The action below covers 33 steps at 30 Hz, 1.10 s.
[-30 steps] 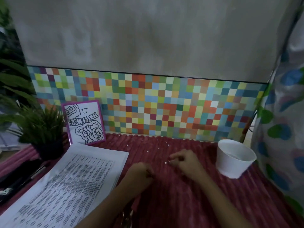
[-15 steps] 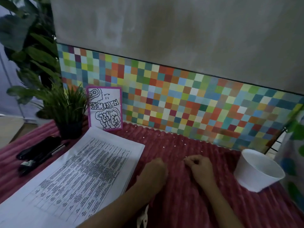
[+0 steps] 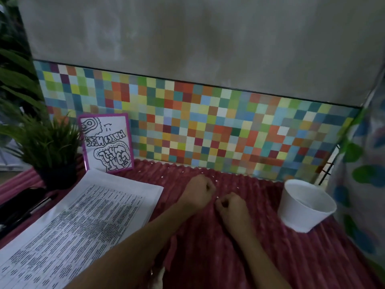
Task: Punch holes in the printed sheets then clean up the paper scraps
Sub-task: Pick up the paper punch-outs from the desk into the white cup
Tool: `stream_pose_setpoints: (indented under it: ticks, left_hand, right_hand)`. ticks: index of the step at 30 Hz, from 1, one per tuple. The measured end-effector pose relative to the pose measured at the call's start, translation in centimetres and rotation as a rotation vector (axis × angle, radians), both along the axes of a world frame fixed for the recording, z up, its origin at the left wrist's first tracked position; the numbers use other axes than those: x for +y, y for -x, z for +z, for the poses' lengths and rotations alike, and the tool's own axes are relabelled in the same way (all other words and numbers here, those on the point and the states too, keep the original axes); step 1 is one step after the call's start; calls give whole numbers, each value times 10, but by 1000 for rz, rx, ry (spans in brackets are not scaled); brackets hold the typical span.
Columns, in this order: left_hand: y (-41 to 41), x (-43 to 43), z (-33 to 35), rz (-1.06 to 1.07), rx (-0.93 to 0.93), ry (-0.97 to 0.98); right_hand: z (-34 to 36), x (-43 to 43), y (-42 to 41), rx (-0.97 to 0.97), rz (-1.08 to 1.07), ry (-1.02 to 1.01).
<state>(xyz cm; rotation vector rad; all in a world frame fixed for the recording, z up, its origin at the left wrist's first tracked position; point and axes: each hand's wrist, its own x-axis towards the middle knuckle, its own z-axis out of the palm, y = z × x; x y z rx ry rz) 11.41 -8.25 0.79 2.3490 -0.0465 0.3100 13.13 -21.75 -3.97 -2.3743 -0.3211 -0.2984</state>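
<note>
A stack of printed sheets (image 3: 87, 220) lies on the red ribbed cloth (image 3: 208, 257) at the left. Tiny white paper scraps (image 3: 216, 181) dot the cloth near the tiled back panel, and one more scrap (image 3: 217, 197) lies between my hands. My left hand (image 3: 198, 192) rests on the cloth with its fingers curled into a fist, just right of the sheets. My right hand (image 3: 231, 207) sits close beside it, slightly nearer to me, fingertips pinched together on the cloth. Whether either hand holds scraps is hidden. A black hole punch (image 3: 18, 207) lies at the far left.
A white paper cup (image 3: 306, 207) stands open at the right, close to a patterned curtain (image 3: 366, 184). A small potted plant (image 3: 50, 151) and a purple-framed card (image 3: 107, 142) stand at the back left against the coloured tile panel (image 3: 208, 126).
My left hand has moved away from me toward the back panel, past my right hand. My right hand has drawn slightly nearer. The head view has shifted.
</note>
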Motion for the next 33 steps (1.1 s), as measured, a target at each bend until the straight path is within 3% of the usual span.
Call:
stream_pose_setpoints:
  ticks: [4, 7, 14, 24, 29, 33]
  left_hand:
    - [-19, -27, -11, 33, 46, 6]
    - [-26, -28, -22, 101, 70, -37]
    - [-28, -29, -30, 117, 77, -126]
    - [-33, -31, -30, 23, 53, -356]
    - [-36, -11, -20, 24, 73, -101]
    - [-42, 0, -11, 87, 36, 64]
  right_hand:
    - [9, -21, -7, 61, -1, -426]
    - [19, -48, -15, 45, -112, -532]
    - [17, -74, -22, 241, -117, -190]
    - [15, -68, -14, 180, -153, 14]
    - [9, -66, -12, 113, -161, 91]
    - [27, -67, -7, 77, -86, -106]
